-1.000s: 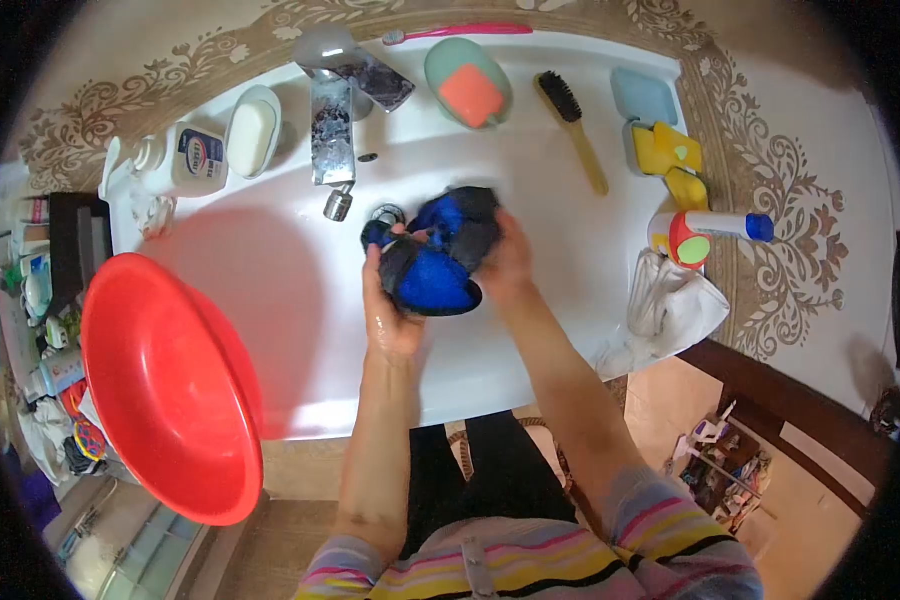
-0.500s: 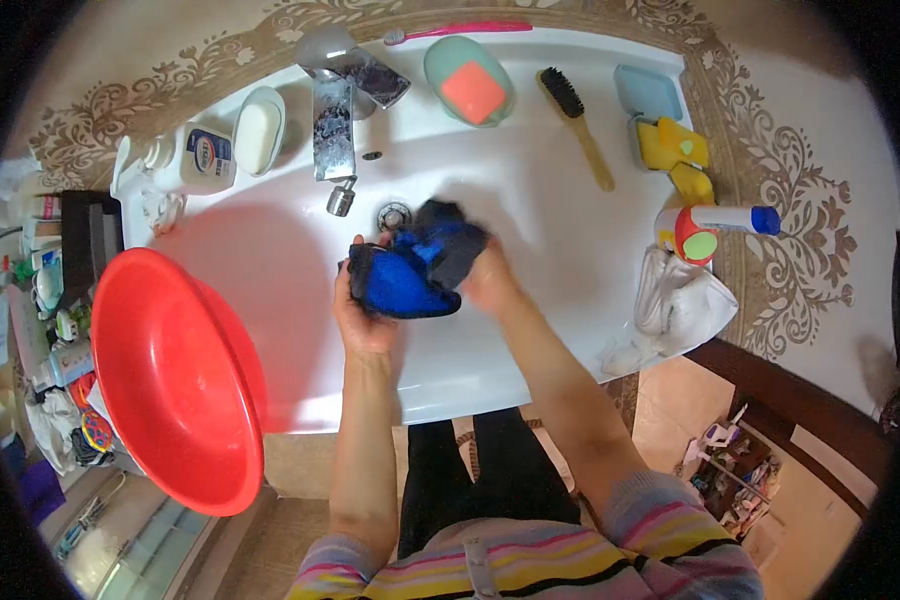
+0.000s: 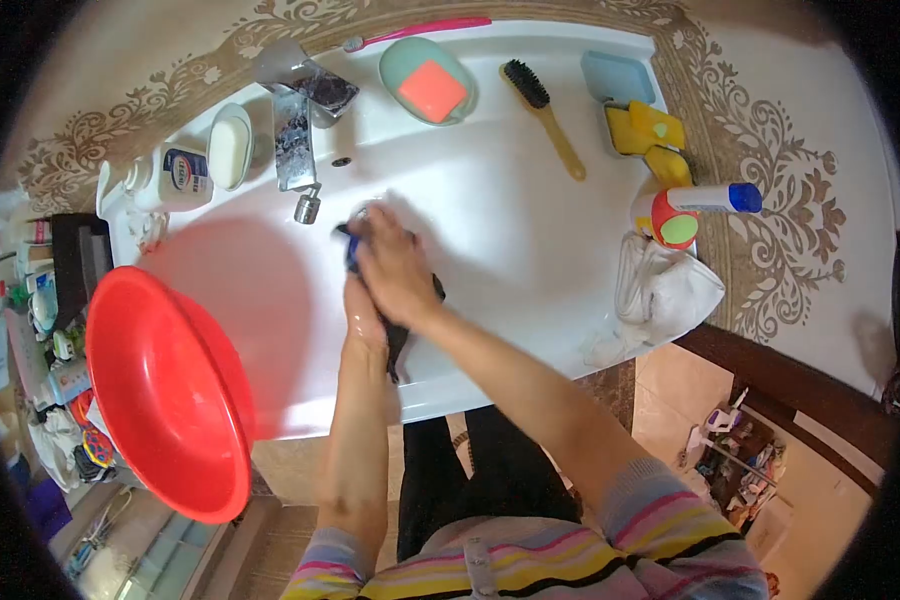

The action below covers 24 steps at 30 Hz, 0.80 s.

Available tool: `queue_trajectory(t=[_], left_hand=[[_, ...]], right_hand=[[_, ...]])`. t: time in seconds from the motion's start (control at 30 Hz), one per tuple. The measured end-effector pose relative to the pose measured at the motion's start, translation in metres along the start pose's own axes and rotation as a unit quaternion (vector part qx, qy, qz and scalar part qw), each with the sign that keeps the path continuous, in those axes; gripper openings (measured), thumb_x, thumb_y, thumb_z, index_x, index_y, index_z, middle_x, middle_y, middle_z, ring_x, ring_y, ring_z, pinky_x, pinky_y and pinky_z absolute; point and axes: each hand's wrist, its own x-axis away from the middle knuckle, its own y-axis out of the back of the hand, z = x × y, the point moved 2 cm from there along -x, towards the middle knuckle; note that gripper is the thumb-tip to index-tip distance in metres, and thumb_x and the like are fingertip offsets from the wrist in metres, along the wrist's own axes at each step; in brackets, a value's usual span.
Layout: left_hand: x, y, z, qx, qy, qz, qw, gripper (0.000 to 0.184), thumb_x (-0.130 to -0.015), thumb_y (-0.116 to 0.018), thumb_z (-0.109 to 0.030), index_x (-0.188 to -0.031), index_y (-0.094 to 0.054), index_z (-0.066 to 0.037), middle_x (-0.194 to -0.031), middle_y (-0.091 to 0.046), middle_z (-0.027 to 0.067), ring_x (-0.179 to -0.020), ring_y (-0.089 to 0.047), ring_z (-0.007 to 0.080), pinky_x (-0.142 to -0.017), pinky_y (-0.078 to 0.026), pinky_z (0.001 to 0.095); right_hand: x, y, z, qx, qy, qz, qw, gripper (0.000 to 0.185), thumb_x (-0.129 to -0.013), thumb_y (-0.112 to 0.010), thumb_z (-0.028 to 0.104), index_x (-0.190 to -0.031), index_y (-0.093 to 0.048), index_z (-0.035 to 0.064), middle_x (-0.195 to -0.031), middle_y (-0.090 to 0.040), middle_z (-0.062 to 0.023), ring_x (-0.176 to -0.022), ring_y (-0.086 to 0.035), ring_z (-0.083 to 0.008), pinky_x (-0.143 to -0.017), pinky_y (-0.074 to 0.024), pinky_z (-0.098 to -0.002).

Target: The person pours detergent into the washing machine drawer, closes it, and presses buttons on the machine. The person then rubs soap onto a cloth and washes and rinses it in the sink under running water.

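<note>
White washbasin (image 3: 510, 270), with wet blue-and-black cloth (image 3: 397, 343) clasped above it, near the faucet (image 3: 293, 140).
Probably soft, light and slippery, best held by the bunched middle; under the right hand (image 3: 398, 270), fingers close together and angled inward, against the left hand (image 3: 364, 312), finger spread hidden, impossible to tell; forearms reaching forward, converging.

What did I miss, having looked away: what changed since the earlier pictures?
The right hand has moved left, over the left hand, and the blue-black item, earlier spread between them, is now mostly hidden, pressed between both. Nothing was visibly let go. The red basin, brush and pink soap stayed put.
</note>
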Motion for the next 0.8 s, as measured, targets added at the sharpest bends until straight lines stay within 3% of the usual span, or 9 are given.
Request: queue_trajectory(t=[0.1,0.2,0.3,0.4,0.5,0.67,0.73,0.77,0.8], left_hand=[[0.012,-0.015,0.005,0.043,0.053,-0.049,0.996,0.043,-0.100,-0.035,-0.036,-0.128,-0.052,-0.008,-0.122,-0.059,0.0087,-0.110,-0.057,0.0238,-0.097,-0.045,0.0372],[-0.013,0.002,0.010,0.183,0.005,0.117,0.976,0.039,-0.098,-0.039,-0.034,-0.124,-0.054,-0.010,-0.118,-0.061,0.0089,-0.108,-0.057,0.0262,-0.096,-0.045,0.0398],[-0.008,-0.004,0.033,0.308,-0.044,0.246,0.918,0.036,-0.098,-0.037,-0.030,-0.126,-0.053,-0.013,-0.118,-0.061,0.0089,-0.108,-0.056,0.0270,-0.096,-0.045,0.0418],[-0.006,0.002,0.033,0.058,0.103,-0.056,0.991,0.037,-0.099,-0.037,-0.029,-0.126,-0.052,-0.009,-0.116,-0.061,0.0086,-0.106,-0.058,0.0253,-0.094,-0.047,0.0393],[0.000,0.009,0.032,0.006,0.083,-0.054,0.995,0.036,-0.098,-0.041,-0.029,-0.124,-0.053,-0.007,-0.117,-0.061,0.0100,-0.106,-0.059,0.0243,-0.094,-0.047,0.0375],[-0.003,0.006,0.042,0.171,0.029,-0.091,0.981,0.042,-0.099,-0.037,-0.032,-0.131,-0.046,-0.005,-0.128,-0.054,0.0114,-0.115,-0.053,0.0280,-0.098,-0.044,0.0440],[-0.017,0.028,0.061,0.407,0.111,0.270,0.866,0.042,-0.101,-0.034,-0.030,-0.133,-0.044,-0.005,-0.131,-0.052,0.0126,-0.116,-0.053,0.0268,-0.097,-0.045,0.0421],[0.000,0.005,0.044,0.067,0.098,0.017,0.993,0.042,-0.102,-0.031,-0.029,-0.133,-0.043,-0.004,-0.129,-0.052,0.0136,-0.117,-0.053,0.0255,-0.098,-0.045,0.0405],[0.004,0.002,0.037,0.028,0.139,-0.021,0.990,0.040,-0.101,-0.033,-0.028,-0.131,-0.044,-0.003,-0.125,-0.055,0.0140,-0.115,-0.054,0.0247,-0.098,-0.045,0.0397]], right_hand=[[-0.036,0.001,-0.036,-0.209,-0.180,0.039,0.961,0.043,-0.095,-0.040,0.026,-0.135,-0.047,0.0093,-0.145,-0.038,-0.0179,-0.138,-0.028,-0.0366,-0.112,-0.0225,-0.0463],[0.029,-0.007,-0.022,0.025,-0.002,-0.057,0.998,0.041,-0.095,-0.041,0.022,-0.132,-0.050,0.0098,-0.143,-0.041,-0.0177,-0.134,-0.033,-0.0384,-0.109,-0.0274,-0.0468],[0.046,-0.007,-0.016,0.037,0.048,-0.032,0.998,0.041,-0.094,-0.042,0.028,-0.131,-0.050,0.0105,-0.142,-0.039,-0.0181,-0.134,-0.030,-0.0421,-0.108,-0.0230,-0.0572],[-0.025,-0.020,-0.058,0.072,-0.020,-0.061,0.995,0.041,-0.095,-0.039,0.025,-0.129,-0.050,0.0054,-0.142,-0.040,-0.0186,-0.134,-0.030,-0.0393,-0.108,-0.0212,-0.0568],[-0.032,-0.015,-0.089,-0.071,-0.048,-0.124,0.989,0.040,-0.096,-0.039,0.026,-0.128,-0.051,0.0048,-0.140,-0.041,-0.0203,-0.134,-0.030,-0.0407,-0.108,-0.0227,-0.0572],[0.035,0.009,-0.026,0.092,-0.008,0.051,0.994,0.045,-0.095,-0.043,0.024,-0.136,-0.043,0.0040,-0.143,-0.040,-0.0198,-0.136,-0.032,-0.0343,-0.110,-0.0214,-0.0546],[0.030,0.010,-0.020,0.095,0.029,0.109,0.989,0.040,-0.095,-0.040,0.023,-0.130,-0.050,0.0073,-0.146,-0.036,-0.0169,-0.138,-0.028,-0.0343,-0.110,-0.0210,-0.0557],[0.007,0.000,-0.048,0.150,-0.001,0.081,0.985,0.043,-0.096,-0.039,0.026,-0.133,-0.047,0.0067,-0.146,-0.037,-0.0149,-0.138,-0.029,-0.0326,-0.110,-0.0201,-0.0546],[-0.020,-0.012,-0.079,0.204,-0.030,0.052,0.977,0.046,-0.097,-0.039,0.028,-0.136,-0.043,0.0060,-0.146,-0.038,-0.0129,-0.138,-0.030,-0.0310,-0.111,-0.0193,-0.0535]])
